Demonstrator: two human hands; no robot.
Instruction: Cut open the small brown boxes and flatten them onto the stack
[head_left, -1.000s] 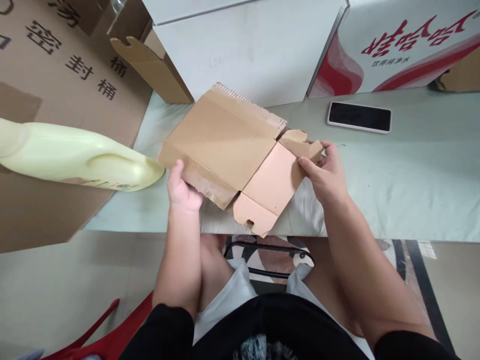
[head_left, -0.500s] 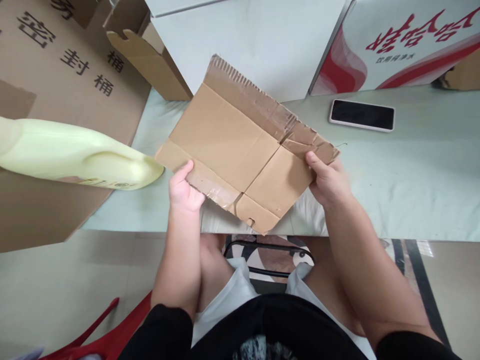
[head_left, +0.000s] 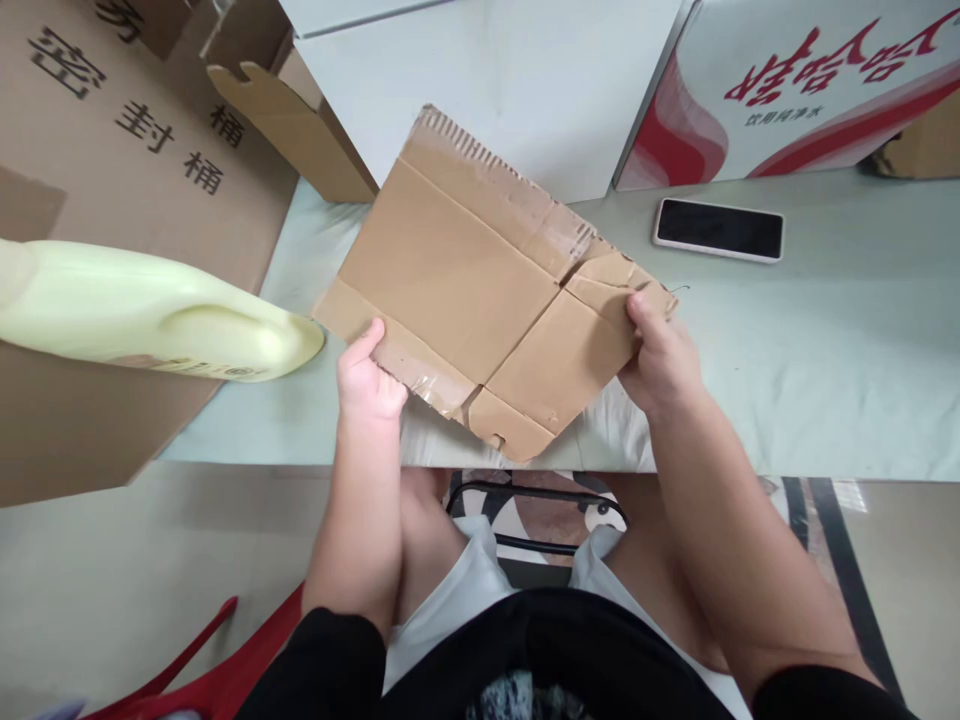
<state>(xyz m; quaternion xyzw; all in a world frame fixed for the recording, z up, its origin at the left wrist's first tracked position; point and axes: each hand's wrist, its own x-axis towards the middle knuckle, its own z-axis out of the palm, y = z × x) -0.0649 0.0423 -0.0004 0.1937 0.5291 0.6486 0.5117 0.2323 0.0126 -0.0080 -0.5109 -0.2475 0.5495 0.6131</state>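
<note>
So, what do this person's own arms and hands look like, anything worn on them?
The left hand and right hand are ungloved, with no watch or bracelet showing. The left sleeve and right sleeve are short, plain black, leaving the forearms uncovered. Rings can't be ruled out, as parts of both hands are hidden.

Place: looking like a room in a home, exact kind being unclear | pale green cloth spreading out in front | phone lying on it | pale yellow bottle, brown carton and drinking-water carton crowding around | person sitting in light shorts | shiny floor showing below
</note>
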